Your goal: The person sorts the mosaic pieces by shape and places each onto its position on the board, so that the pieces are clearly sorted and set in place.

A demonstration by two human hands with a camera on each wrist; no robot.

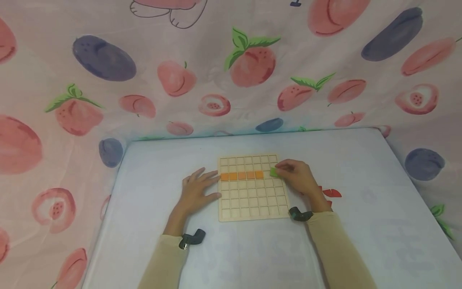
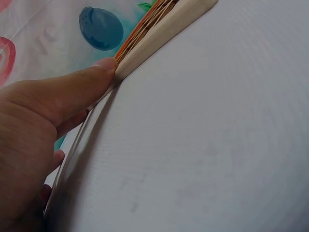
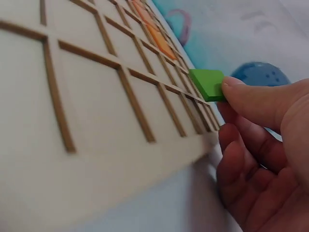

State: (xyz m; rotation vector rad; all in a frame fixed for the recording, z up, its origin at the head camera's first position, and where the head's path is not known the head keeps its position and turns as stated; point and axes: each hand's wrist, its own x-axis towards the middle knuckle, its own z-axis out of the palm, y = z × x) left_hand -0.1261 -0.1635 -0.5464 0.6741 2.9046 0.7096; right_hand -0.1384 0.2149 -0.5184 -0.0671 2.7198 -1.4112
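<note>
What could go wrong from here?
1. The green tile, pinched near one end by the right hand, might slip or land askew on a divider.
2. The left hand touches the left edge of the grid board; a push could shift it and perhaps jostle the row of orange tiles.
3. Red pieces lie by the right wrist; a sweep back might scatter them.
</note>
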